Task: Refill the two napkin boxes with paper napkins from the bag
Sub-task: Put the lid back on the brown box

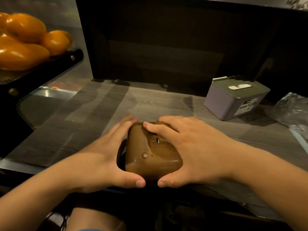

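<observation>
The right hand (pixel 188 152) lay across the top of a rounded, brown wood-look napkin box (pixel 152 154), its fingers curled over the far edge and its thumb hooked round the near corner, so it was grasping the box from the right. The left hand (pixel 106 157) clasped the opposite side, fingers straight along the left wall and thumb against the near face; its far fingertips were blurred. Both thumbs nearly met at the box's near edge. The box sat between the palms, close to the near edge of the grey wood-grain counter (pixel 100 104), its long axis running away from the person.

The second box, a pale lilac rectangular tin with a green slotted lid (pixel 233 99), stood well apart to the far right, a white napkin showing in its slot. Just beyond it lay a crinkled clear plastic bag (pixel 295 109), nearer the right hand, which would probably reach for it. Orange fruits (pixel 28 40) filled a perforated metal tray (pixel 46 74) at far left.
</observation>
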Tool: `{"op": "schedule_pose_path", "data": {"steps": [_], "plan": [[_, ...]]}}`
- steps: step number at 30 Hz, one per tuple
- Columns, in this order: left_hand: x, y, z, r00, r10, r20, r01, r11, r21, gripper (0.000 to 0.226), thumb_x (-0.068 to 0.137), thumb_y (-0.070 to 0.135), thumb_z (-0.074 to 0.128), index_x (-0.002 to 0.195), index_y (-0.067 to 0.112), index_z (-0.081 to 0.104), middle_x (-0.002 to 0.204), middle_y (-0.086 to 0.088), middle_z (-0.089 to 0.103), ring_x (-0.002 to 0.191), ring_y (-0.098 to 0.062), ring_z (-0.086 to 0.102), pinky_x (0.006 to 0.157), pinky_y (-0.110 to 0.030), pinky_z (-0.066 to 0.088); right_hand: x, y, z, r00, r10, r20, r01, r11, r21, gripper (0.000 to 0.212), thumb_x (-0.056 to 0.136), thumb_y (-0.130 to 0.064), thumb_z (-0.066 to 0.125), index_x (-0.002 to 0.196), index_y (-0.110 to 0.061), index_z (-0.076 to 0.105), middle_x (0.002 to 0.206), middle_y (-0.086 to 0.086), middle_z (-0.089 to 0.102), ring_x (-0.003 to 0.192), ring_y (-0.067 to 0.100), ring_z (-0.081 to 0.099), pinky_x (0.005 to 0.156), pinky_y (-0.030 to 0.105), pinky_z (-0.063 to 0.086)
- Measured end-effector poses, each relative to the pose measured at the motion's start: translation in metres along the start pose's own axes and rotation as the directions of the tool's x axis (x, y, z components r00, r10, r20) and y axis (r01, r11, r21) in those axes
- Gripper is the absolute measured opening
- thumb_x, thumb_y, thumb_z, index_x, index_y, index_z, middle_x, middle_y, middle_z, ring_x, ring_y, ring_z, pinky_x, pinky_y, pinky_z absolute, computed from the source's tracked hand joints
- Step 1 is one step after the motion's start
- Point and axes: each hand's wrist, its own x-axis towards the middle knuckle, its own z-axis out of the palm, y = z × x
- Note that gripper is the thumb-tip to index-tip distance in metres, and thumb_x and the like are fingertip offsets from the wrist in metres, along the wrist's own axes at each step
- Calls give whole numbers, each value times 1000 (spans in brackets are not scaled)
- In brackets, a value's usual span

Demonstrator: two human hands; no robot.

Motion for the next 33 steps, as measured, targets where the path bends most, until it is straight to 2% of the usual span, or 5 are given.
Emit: {"op": "schedule_pose_path", "data": {"steps": [12, 19, 25, 30, 33], "plan": [[20, 19, 15, 980, 165, -111, -124, 945, 304, 119, 48, 87, 61, 146, 45, 10, 129, 34, 21, 121, 13, 27, 98, -14, 32, -3, 3, -1, 988, 30, -150, -7, 989, 150, 126, 51, -90, 69, 155, -38, 20, 152, -24, 35, 136, -4, 34, 115, 18, 25], [19, 14, 19, 976, 173, -135, -156, 979, 133, 100, 58, 82, 53, 146, 47, 23, 138, 37, 22, 126, 13, 30, 99, -17, 35, -14, 27, 24, 910, 317, -267, -97, 789, 606, 41, 94, -52, 56, 135, -47, 54, 125, -31, 55, 117, -9, 50, 100, 26, 45], [20, 7, 36, 917, 217, -336, -230, 973, 0, 77, 65, 62, 53, 138, 40, 46, 136, 21, 39, 123, -1, 45, 92, -11, 38, -13, 28, 33, 872, 389, -299, -83, 718, 691, 36, 97, -39, 54, 132, -43, 61, 120, -31, 59, 114, -12, 51, 89, 8, 41], [22, 10, 24, 968, 156, -197, -149, 988, 50, 91, 54, 74, 62, 138, 54, 32, 135, 34, 30, 123, 10, 38, 98, -25, 41, -13, 35, 26, 938, 271, -214, -109, 821, 560, 56, 86, -59, 49, 141, -48, 45, 132, -32, 46, 121, -10, 44, 97, 16, 38], [15, 6, 28, 974, 41, -222, -75, 986, -147, 93, 51, 69, 69, 132, 66, 25, 135, 31, 37, 121, 2, 46, 101, -32, 43, -20, 39, 29, 931, 347, -115, -146, 641, 753, 73, 74, -65, 64, 140, -59, 34, 137, -29, 43, 119, -5, 51, 94, 19, 45]]}}
